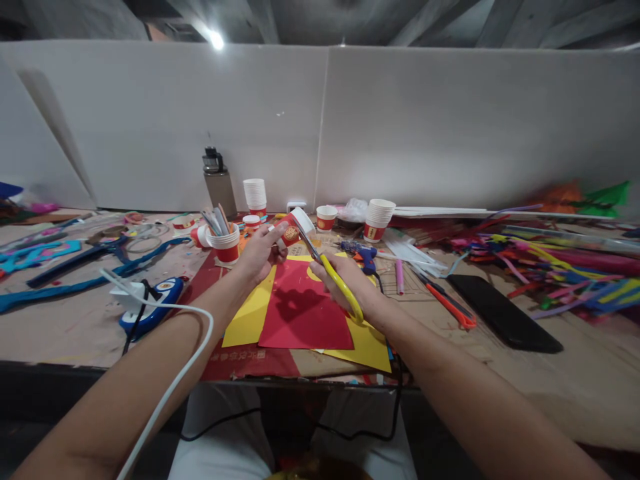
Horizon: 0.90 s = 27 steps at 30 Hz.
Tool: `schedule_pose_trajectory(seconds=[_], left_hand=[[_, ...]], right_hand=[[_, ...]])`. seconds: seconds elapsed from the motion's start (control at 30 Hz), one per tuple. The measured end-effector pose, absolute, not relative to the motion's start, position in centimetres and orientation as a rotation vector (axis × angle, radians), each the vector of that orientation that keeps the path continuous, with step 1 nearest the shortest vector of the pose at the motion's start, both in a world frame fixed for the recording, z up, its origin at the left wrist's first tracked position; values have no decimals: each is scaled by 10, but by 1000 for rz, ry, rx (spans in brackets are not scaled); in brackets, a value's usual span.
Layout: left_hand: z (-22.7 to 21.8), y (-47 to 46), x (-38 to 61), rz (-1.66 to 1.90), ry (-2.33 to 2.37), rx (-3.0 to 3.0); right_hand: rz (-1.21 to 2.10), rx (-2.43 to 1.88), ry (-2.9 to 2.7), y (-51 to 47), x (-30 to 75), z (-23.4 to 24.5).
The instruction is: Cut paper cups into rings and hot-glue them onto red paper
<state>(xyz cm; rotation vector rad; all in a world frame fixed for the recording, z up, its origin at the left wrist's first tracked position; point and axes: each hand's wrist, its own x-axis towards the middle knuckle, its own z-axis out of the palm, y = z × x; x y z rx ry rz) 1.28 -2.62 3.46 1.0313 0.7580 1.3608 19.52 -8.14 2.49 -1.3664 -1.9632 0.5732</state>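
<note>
Table: cardboard-covered table (575, 380), centre frame; red paper (300, 313) lies flat under the hands.
Left hand (257, 253): fingers closed round a paper cup (295, 227), tipped sideways, rim toward the blades.
Right hand (345, 280): fingers through the scissors (333, 273), tips at the cup's rim.

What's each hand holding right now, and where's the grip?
Left hand grips the red-and-white paper cup around its body; right hand holds the yellow-handled scissors by the handle loops.

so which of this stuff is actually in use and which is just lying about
In use: cup in left hand; scissors in right hand, blades at the cup.
Lying about: glue gun, phone, bottle, cup stack, pipe cleaners.
</note>
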Motion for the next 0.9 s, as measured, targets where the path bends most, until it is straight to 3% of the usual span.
schedule_pose_trajectory(seconds=[0.9], left_hand=[[38, -25, 8, 1351, 778, 1238]], right_hand=[[683, -1303, -1982, -84, 195, 33]])
